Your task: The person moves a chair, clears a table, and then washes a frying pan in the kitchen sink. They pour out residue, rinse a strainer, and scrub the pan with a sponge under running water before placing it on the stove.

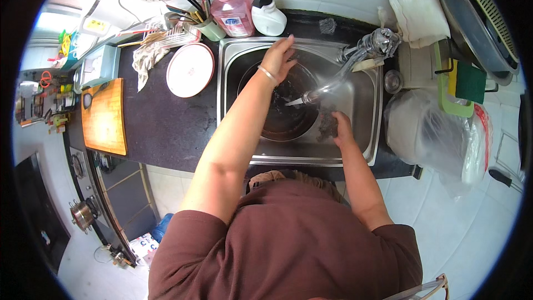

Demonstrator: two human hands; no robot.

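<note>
A round black pan (261, 126) lies in the stainless steel sink (363, 133), under running water from the faucet's clear spout (333, 84). My left hand (277, 62), with a bracelet at its wrist, is over the pan's far rim, its fingers apart; I cannot tell whether it touches the rim. At the pan's right side, my right hand (343, 129) is closed on a dark, blurred scouring pad (326, 126). Part of the pan's left side is hidden behind my left forearm.
Behind the sink stand a pink soap bottle (232, 15) and a white spray bottle (268, 18). A white plate (190, 70) and a wooden cutting board (104, 116) lie left. Right of the sink are a small glass (393, 81) and a plastic-wrapped bundle (427, 128).
</note>
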